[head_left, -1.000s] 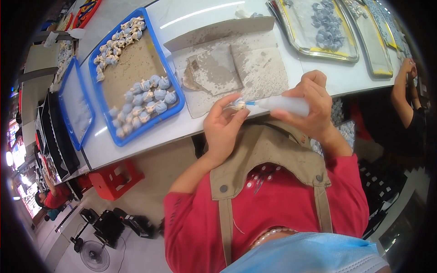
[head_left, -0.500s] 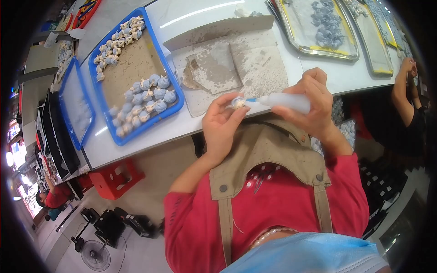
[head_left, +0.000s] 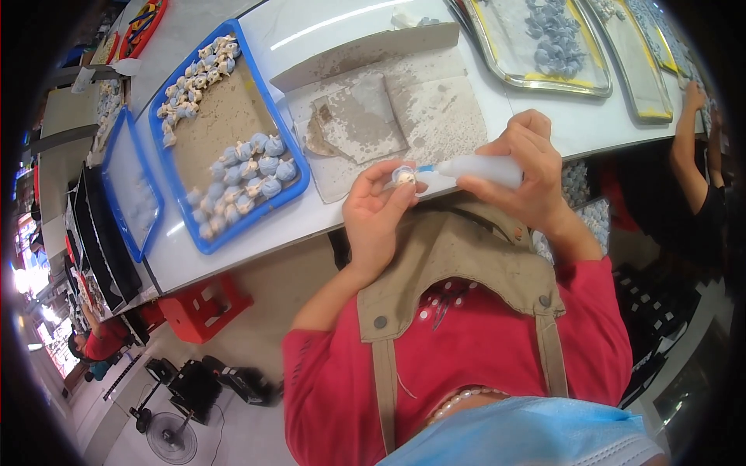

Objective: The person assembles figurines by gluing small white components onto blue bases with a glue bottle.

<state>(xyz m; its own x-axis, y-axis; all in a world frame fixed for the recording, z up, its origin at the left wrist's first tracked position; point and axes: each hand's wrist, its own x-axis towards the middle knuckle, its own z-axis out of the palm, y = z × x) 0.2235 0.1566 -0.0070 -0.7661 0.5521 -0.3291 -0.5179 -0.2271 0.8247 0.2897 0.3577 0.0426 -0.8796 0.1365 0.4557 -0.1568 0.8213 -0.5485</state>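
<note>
My left hand (head_left: 376, 221) pinches a small figurine head (head_left: 405, 176), cream with pale blue-grey around it, above the table's front edge. In my right hand (head_left: 531, 169) lies a translucent white squeeze bottle (head_left: 486, 169), tipped on its side. Its thin blue nozzle (head_left: 425, 168) points left and reaches the figurine head or stops just beside it; I cannot tell if they touch. Left of my hands, a blue-rimmed tray (head_left: 298, 147) holds many similar blue and cream pieces (head_left: 245, 171) in two groups.
Stained cardboard (head_left: 435, 101) lies on the white table beyond my hands. A metal tray (head_left: 536, 84) with blue-grey parts stands far right, another tray (head_left: 649, 109) beside it. A second blue-rimmed tray (head_left: 138, 252) is at left. A red stool (head_left: 203, 311) stands below the table; a co-worker's arm (head_left: 688, 147) shows at right.
The figurine head has turned a little in my left fingers, so its cream side shows more. The bottle has shifted slightly left, its nozzle still at the head. The view has moved a little.
</note>
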